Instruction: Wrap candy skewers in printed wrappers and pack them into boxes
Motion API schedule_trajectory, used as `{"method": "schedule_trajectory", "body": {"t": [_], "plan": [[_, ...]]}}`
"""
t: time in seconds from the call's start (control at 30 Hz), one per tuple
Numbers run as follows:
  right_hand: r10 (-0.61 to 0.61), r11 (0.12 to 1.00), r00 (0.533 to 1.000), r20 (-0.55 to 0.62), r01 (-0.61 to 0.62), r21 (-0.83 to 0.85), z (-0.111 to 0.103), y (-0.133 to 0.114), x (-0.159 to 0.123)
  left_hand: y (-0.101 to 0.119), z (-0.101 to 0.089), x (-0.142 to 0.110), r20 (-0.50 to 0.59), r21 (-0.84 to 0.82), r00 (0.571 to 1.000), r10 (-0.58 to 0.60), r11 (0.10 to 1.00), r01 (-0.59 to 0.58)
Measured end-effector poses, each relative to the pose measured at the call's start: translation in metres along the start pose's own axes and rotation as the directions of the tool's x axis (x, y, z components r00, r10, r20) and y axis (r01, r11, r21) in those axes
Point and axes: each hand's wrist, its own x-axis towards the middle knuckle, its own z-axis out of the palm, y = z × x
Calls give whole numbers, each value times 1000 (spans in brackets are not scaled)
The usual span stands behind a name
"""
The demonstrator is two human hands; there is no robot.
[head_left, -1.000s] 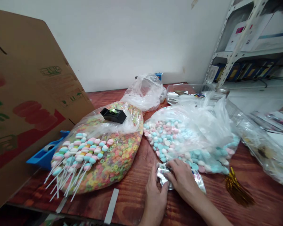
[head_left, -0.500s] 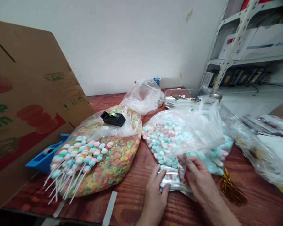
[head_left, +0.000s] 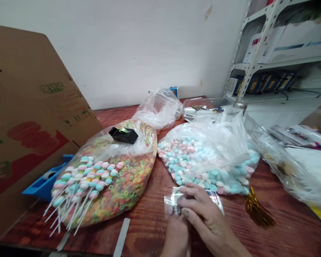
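Threaded candy sticks point(head_left: 92, 184) at lower left look complete; lower centre, left hand point(head_left: 177, 232) and right hand point(head_left: 204, 210) meet over shiny packaging point(head_left: 172, 200), seemingly unfinished, grip unclear.

Single head-worn view, forward and down across the near table point(head_left: 147, 217) toward the wall point(head_left: 139, 53)

The left hand point(head_left: 177, 233) and right hand point(head_left: 204, 212) are meeting at a shiny packet point(head_left: 170, 204); marshmallow sticks point(head_left: 92, 178) are lying far left.
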Motion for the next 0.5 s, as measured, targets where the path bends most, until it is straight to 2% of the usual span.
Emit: {"method": "schedule_trajectory", "body": {"t": [0.07,0.1,0.13,0.17,0.23,0.3,0.37,0.5], "plan": [[152,988,976,-153,-148,40,-2,12,-7,0,-1,3,5,-218,995,-100,971,99],[249,967,942,-226,-230,106,-3,18,-10,0,-2,5,21,-339,987,-157,928,155],[342,934,901,-265,-297,196,-5,24,-13,1,-3,5,37,-434,978,-205,878,200],[417,893,873,-255,-341,293,-5,28,-15,2,-4,6,51,-490,971,-234,841,229],[478,815,868,-134,-381,436,-4,30,-16,3,-4,5,55,-492,969,-240,838,235],[465,799,884,-38,-401,448,-2,28,-16,4,-3,4,32,-448,978,-208,872,200],[460,834,888,-28,-421,357,0,23,-16,3,-4,4,-14,-382,987,-158,913,140],[458,888,885,-89,-449,103,2,23,-18,1,-8,6,-107,-252,991,-80,966,51]]}}
